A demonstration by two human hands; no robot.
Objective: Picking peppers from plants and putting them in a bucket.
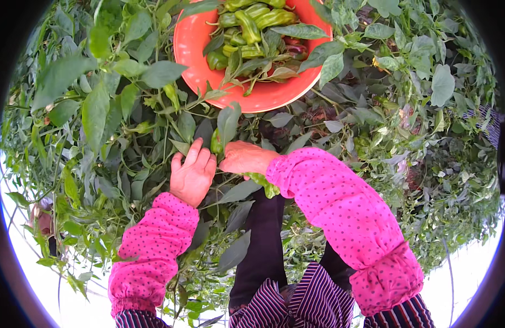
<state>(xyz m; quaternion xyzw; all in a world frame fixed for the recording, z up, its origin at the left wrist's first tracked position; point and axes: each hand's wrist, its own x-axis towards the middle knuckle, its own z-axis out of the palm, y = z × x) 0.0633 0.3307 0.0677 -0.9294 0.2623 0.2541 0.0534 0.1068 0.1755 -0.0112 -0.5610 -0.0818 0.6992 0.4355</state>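
My left hand [193, 175] reaches palm down into the pepper plants, its fingertips among the leaves; whether it grips a stem is hidden. My right hand [249, 158] is curled beside it, nearly touching. Out from under the right hand sticks a wrinkled green pepper [269, 187], held in the curled fingers. Between the two hands a second green pepper [216, 142] hangs partly behind a leaf [228, 123]. Just beyond stands an orange-red plastic basin [195, 67] with several green peppers [249, 28] and a few dark red ones [296, 51] inside.
Dense pepper foliage [400, 123] surrounds the hands on both sides, with leafy stems lying over the basin's rim. Another pepper [171, 96] hangs left of the basin. Striped cloth [486, 123] shows through leaves at far right. My dark-trousered leg [262, 233] stands below the hands.
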